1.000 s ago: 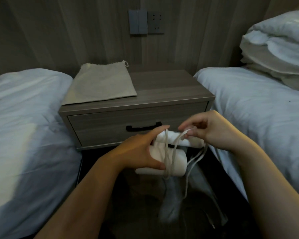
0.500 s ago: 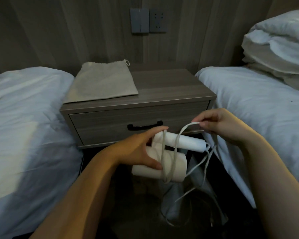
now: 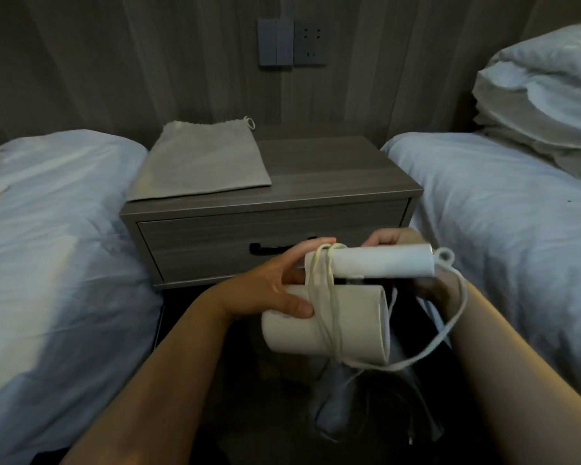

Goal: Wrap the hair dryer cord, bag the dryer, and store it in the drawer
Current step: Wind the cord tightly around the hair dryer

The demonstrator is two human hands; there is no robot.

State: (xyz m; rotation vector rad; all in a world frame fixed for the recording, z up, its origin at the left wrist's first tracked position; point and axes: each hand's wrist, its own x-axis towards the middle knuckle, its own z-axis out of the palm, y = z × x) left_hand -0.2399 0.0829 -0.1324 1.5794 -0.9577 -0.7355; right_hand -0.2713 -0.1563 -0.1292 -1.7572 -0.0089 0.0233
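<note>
I hold a white folded hair dryer (image 3: 356, 327) in front of the nightstand. My left hand (image 3: 275, 286) grips its barrel at the left end, thumb on top. The white cord (image 3: 329, 297) is looped a few times around barrel and handle (image 3: 383, 263), and a slack length hangs down to the right and toward the floor. My right hand (image 3: 393, 236) is mostly hidden behind the handle; only its fingertips show above it, and what they hold is hidden. A grey drawstring bag (image 3: 202, 162) lies flat on the nightstand top. The drawer (image 3: 215, 239) with its black handle is closed.
The wooden nightstand (image 3: 332, 169) stands between two beds with white bedding, one on the left (image 3: 54, 250) and one on the right (image 3: 503, 223). Folded duvets (image 3: 544, 95) are piled at the far right. A switch and socket (image 3: 292, 41) sit on the wall. The floor below is dark.
My right hand carried the cord up and over, then went behind the dryer's handle. Another loop now lies around the dryer, and the dryer is held slightly higher.
</note>
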